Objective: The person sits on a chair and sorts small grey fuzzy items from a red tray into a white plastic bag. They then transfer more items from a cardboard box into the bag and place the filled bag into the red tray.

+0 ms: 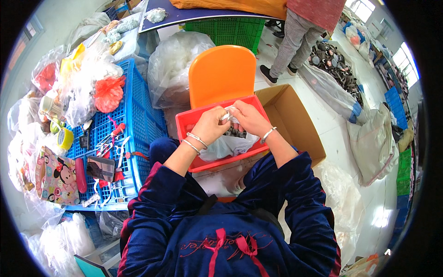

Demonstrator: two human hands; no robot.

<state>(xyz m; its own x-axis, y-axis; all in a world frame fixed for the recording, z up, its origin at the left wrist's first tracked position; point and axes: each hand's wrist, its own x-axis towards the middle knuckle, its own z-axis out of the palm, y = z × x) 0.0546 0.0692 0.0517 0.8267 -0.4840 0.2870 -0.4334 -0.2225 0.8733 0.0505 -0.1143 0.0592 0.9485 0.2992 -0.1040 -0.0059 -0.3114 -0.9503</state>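
My left hand (211, 124) and my right hand (251, 118) meet over a red plastic bin (183, 121). Both have their fingers closed in a pinch on a small white piece (227, 114), soft-looking, whose kind I cannot make out. Just below my right fingers is a dark grey patterned thing (236, 132), partly hidden; whether that hand also holds it is unclear. A whitish plastic bag (224, 148) lies inside the bin, under my hands. Behind the bin rises the backrest of an orange chair (221, 74).
An open cardboard box (295, 120) stands right of the bin. At left, blue plastic crates (143, 99) carry scissors, yellow tape (65, 138), a phone and a cartoon-print bag (60, 177). A stuffed clear bag (175, 64) sits behind. Another person (295, 41) stands far right, near a heap of dark items.
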